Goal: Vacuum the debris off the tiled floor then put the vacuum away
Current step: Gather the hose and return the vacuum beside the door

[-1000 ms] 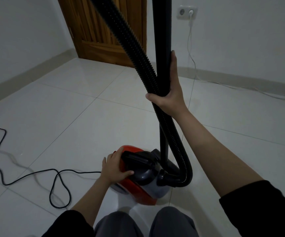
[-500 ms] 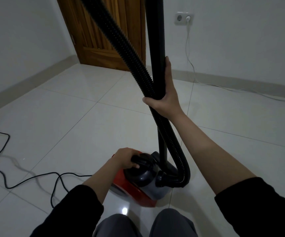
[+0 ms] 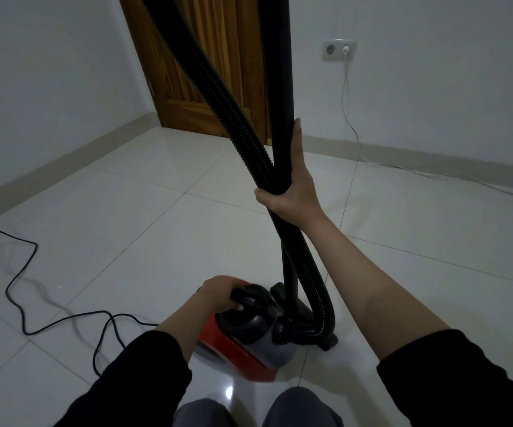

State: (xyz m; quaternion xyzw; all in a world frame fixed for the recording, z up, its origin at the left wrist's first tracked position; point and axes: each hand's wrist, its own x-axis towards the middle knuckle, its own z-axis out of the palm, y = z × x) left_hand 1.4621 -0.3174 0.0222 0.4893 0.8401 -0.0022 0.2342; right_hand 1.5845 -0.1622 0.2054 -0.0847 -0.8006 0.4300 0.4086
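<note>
A small red and grey canister vacuum (image 3: pixel 249 346) sits on the white tiled floor (image 3: pixel 125 235) just in front of my knees. My left hand (image 3: pixel 221 292) is wrapped around its black carry handle (image 3: pixel 249 300) on top. My right hand (image 3: pixel 292 186) grips the upright black wand (image 3: pixel 283 72) together with the ribbed black hose (image 3: pixel 218 97), holding both bunched at chest height. The hose loops down to the vacuum's front port. The black floor head (image 3: pixel 326 340) rests on the tiles beside the canister.
The vacuum's black power cord (image 3: pixel 30 303) snakes over the floor at left. A wooden door (image 3: pixel 212 87) stands at the back. A wall socket (image 3: pixel 340 50) holds a white plug, and its white cable (image 3: pixel 403 171) trails along the right skirting.
My left hand moved from the canister's red side up onto the carry handle and closed on it. My right hand kept its grip on wand and hose.
</note>
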